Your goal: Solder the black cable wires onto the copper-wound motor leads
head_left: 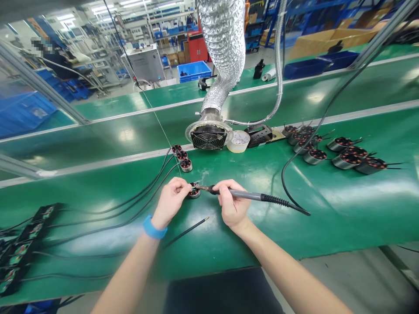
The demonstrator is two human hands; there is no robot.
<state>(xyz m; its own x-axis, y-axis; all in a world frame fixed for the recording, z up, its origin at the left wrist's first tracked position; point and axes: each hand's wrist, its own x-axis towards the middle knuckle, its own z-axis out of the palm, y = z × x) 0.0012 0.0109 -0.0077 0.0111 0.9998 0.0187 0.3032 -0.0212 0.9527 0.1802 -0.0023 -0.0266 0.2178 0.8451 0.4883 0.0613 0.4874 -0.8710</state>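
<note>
A small round motor stator (pixel 194 192) with copper windings sits on the green bench between my hands. My left hand (pixel 175 196), with a blue band at the wrist, is closed in a pinch at its left side. Thin solder wire (pixel 163 131) runs down from above into those fingers; their tips partly hide what they hold. My right hand (pixel 232 203) grips a soldering iron (pixel 245 194) like a pen. The iron's tip touches the top of the stator, and faint smoke rises there. A loose black cable (pixel 188 231) with a bare end lies just in front.
Behind the stator stand a fume extractor fan (pixel 208 138) and a white tub (pixel 238 141). More stators with cables (pixel 186 165) are at the back left, several without (pixel 347 159) at the right. Circuit boards (pixel 29 237) lie left; the iron's cord (pixel 288 183) loops right.
</note>
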